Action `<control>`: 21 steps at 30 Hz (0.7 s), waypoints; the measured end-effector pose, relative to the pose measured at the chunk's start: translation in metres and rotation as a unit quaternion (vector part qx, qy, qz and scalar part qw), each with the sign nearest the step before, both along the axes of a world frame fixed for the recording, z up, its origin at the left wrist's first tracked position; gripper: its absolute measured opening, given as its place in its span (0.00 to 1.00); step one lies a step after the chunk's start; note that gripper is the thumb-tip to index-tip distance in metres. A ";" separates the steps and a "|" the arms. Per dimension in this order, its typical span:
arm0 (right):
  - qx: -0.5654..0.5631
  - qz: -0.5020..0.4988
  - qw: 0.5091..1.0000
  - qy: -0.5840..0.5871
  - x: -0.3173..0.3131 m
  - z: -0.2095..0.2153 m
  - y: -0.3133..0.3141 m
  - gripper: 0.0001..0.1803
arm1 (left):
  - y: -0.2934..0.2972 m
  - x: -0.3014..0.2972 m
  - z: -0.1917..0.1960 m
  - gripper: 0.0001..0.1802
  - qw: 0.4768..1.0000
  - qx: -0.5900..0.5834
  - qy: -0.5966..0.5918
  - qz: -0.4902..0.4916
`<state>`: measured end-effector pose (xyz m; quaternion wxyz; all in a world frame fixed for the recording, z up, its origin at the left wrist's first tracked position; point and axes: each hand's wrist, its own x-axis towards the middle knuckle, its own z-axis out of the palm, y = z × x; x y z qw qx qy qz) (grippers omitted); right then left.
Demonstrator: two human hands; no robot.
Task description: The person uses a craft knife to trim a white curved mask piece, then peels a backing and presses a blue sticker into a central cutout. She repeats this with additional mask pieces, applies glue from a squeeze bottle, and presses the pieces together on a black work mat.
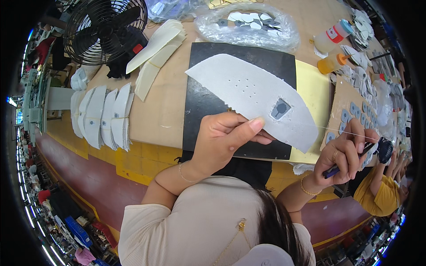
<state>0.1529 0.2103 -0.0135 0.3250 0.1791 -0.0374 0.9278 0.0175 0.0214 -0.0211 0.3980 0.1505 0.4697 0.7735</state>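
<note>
Here the left hand (226, 133) pinches the lower edge of a white curved panel (248, 93) between thumb and fingers, holding it above the black mat (199, 102) on the table (164, 106). The right hand (346, 157) is closed around a dark thin tool (350, 162), just beside the panel's right tip. Stacks of white pieces (104, 115) lie well apart, to the left.

The left hand (224, 137) pinched the lower edge of a white perforated piece (250, 95) bearing a small grey patch (280, 108), held over a black mat (208, 102) on the surface (164, 106). The right hand (344, 157) gripped a dark pen-like tool (350, 162); a thin thread (341, 131) ran between piece and hand. Stacked white pieces (104, 116) lay well to the left, beside a black fan (104, 29).
</note>
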 end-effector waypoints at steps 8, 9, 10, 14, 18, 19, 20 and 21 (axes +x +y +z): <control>-0.031 0.003 0.999 0.013 -0.004 0.005 -0.003 0.21 | -0.003 0.003 0.001 0.12 0.994 -0.069 0.090 0.012; -0.034 0.002 0.999 0.008 -0.003 0.007 -0.002 0.20 | -0.004 0.002 0.003 0.11 0.990 -0.095 0.108 0.000; -0.036 0.001 0.999 0.002 -0.002 0.008 0.001 0.18 | -0.005 0.002 0.003 0.11 0.989 -0.095 0.113 -0.013; -0.025 -0.110 0.992 0.064 0.016 0.025 0.032 0.14 | -0.009 -0.005 -0.010 0.09 0.993 -0.067 0.063 0.071; 0.123 -0.202 0.969 -0.070 0.044 0.032 0.048 0.18 | -0.016 -0.015 -0.017 0.11 0.998 0.011 0.015 0.065; 0.194 -0.207 0.943 -0.173 0.048 0.025 0.046 0.20 | -0.018 -0.015 -0.017 0.12 0.998 0.012 0.015 0.061; 0.263 -0.209 0.902 -0.272 0.050 0.011 0.042 0.22 | -0.018 -0.016 -0.016 0.13 0.998 0.014 0.016 0.057; 0.327 -0.212 0.845 -0.367 0.052 -0.001 0.040 0.24 | -0.018 -0.018 -0.015 0.13 0.999 0.016 0.016 0.049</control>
